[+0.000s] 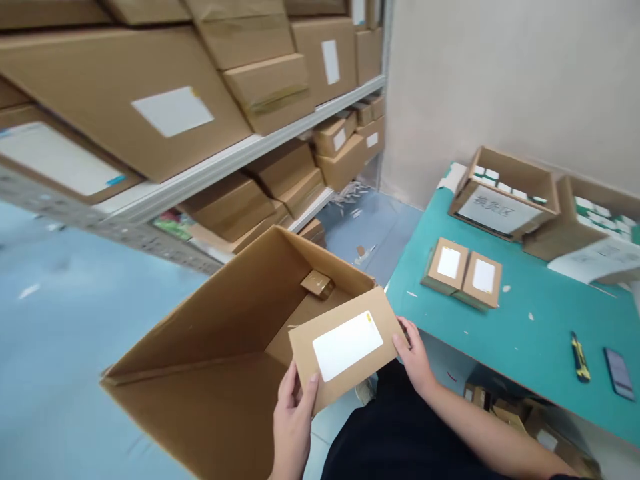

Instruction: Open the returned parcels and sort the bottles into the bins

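Observation:
A flat cardboard box (300,343) with a white label (347,345) is held between my two hands. My left hand (295,413) grips its lower left end, thumb on top. At the opposite end, my right hand (414,357) is closed round the edge near the corner. The held box is above the near right side of a large open carton (210,327). Inside that carton, a small brown taped packet (319,284) lies in the far corner; part of the carton's floor is hidden by the held box.
Metal shelving (240,155) with stacked cartons runs along the left. A green table (530,333) on the right bears two small labelled boxes (461,272), open cartons (505,193) of white-and-green items, a yellow-black utility knife (580,358) and a phone (619,373). Cardboard boxes (525,423) lie beneath it.

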A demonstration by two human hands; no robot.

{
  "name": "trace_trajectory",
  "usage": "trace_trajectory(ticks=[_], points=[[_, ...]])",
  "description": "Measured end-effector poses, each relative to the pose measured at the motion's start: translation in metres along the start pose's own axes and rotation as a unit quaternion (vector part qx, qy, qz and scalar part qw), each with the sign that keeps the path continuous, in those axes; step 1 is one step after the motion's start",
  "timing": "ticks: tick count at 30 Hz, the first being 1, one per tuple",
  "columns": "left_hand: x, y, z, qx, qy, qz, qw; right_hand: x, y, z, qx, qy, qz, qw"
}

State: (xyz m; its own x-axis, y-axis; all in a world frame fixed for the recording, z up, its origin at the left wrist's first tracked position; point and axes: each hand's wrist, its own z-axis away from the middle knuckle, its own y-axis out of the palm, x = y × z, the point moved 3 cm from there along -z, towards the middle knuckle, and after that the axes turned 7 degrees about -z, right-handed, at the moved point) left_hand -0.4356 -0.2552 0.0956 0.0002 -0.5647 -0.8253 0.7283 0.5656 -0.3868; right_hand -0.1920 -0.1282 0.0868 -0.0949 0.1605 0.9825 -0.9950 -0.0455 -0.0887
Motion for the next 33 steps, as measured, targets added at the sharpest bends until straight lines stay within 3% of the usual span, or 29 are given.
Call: trace_trajectory(ticks=[3,7,11,15,20,24,28,33], points=[[-0.017,0.037,0.020,0.118,0.008,0.014,0.993,-0.002,-0.061,0.027,-0.122,0.027,-0.023,0.992],[-0.040,0.104,0.053,0.268,0.040,0.003,0.963,-0.013,-0.151,0.056,-0.264,0.047,-0.047,0.962],[-0.054,0.187,0.097,0.421,0.043,0.015,0.906,-0.032,-0.244,0.072,-0.401,0.042,-0.076,0.912],[-0.056,0.279,0.143,0.544,-0.009,0.028,0.838,-0.052,-0.345,0.056,-0.494,0.015,-0.097,0.864],[-0.060,0.395,0.194,0.611,-0.070,0.053,0.786,-0.071,-0.467,-0.016,-0.487,0.016,-0.113,0.866],[-0.062,0.464,0.220,0.620,-0.095,0.049,0.777,-0.083,-0.536,-0.085,-0.430,0.028,-0.137,0.892],[-0.053,0.504,0.234,0.637,-0.125,0.033,0.760,-0.097,-0.574,-0.143,-0.355,0.029,-0.153,0.922],[-0.034,0.530,0.237,0.654,-0.136,-0.004,0.744,-0.125,-0.586,-0.199,-0.277,0.052,-0.138,0.949]])
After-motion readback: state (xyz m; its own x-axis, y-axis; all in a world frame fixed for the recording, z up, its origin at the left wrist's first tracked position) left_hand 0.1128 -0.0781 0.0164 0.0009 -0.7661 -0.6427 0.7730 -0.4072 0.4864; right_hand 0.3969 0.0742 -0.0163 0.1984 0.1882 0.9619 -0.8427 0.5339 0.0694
